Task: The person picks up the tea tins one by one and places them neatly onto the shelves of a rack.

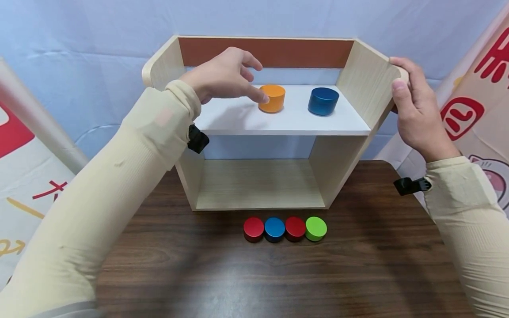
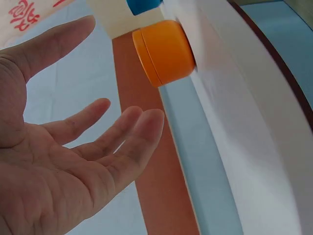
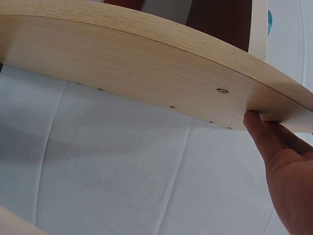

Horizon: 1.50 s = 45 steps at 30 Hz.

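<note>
A small wooden two-tier shelf [image 1: 260,185] stands on the table, with an orange round container [image 1: 275,98] and a blue round container [image 1: 323,101] upright on its white upper board [image 1: 294,123]. My left hand [image 1: 228,75] hovers over that board, fingers apart and thumb near the orange container. In the left wrist view a gap shows between the spread fingers and the orange container [image 2: 166,53], and nothing is in the palm. With my right hand [image 1: 417,108] I grip the upper front corner of the shelf's right side panel [image 1: 367,84]; the right wrist view shows fingers against its outer face [image 3: 171,73].
Several round pieces stand in a row on the dark wooden table [image 1: 222,282] before the shelf: a red one [image 1: 253,229], a blue one [image 1: 274,229], another red one [image 1: 295,228] and a green one [image 1: 316,228]. Pale blue cloth [image 1: 278,17] hangs behind.
</note>
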Tool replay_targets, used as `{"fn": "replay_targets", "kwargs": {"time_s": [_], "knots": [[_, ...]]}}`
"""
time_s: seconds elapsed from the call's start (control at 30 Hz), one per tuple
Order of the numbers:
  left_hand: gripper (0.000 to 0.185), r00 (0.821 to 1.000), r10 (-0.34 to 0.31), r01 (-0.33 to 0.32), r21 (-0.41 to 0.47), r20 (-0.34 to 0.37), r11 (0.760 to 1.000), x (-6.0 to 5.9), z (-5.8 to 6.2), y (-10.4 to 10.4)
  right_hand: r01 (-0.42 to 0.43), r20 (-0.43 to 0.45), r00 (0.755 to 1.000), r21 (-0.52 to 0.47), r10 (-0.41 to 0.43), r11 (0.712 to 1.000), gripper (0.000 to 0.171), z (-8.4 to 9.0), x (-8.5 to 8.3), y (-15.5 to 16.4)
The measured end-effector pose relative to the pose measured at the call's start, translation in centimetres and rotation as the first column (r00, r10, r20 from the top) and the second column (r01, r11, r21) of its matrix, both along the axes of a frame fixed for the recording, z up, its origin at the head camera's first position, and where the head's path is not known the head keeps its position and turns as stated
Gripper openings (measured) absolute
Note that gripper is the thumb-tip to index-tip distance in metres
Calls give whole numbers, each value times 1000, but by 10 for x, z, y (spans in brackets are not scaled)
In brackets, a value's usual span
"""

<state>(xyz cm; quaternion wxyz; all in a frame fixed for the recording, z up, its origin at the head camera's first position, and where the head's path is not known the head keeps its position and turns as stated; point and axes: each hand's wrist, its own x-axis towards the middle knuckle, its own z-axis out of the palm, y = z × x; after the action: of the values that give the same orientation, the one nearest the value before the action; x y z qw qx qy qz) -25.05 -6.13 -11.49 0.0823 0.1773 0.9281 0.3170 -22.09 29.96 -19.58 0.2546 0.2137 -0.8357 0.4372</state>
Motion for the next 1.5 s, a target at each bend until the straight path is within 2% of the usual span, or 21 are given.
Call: {"fn": "replay_targets", "kwargs": {"time_s": [0.17,0.33,0.6,0.87,1.03,1.3,1.5], "knots": [[79,998,-25,26,3,-56,1000,11,-1,-5,-1,-2,1000,7,1,1000,48,0,0,0],[79,993,-57,62,43,-105,997,24,-3,-11,4,-4,1000,17,-4,1000,49,-1,0,1],[79,988,-97,108,96,-116,989,39,-11,-24,9,-3,1000,11,-8,1000,49,-1,0,2],[76,983,-114,135,145,-141,980,52,-23,-30,5,0,1000,9,-5,1000,49,-1,1,3],[72,975,-153,182,189,-158,965,57,-32,-30,9,2,1000,12,-9,1000,49,0,2,3],[71,963,-204,239,202,-178,950,69,-44,-27,9,2,1000,16,-9,1000,49,0,2,3],[70,955,-239,275,222,-178,935,76,-58,-28,5,-5,1000,15,-4,1000,49,0,2,3]]}}
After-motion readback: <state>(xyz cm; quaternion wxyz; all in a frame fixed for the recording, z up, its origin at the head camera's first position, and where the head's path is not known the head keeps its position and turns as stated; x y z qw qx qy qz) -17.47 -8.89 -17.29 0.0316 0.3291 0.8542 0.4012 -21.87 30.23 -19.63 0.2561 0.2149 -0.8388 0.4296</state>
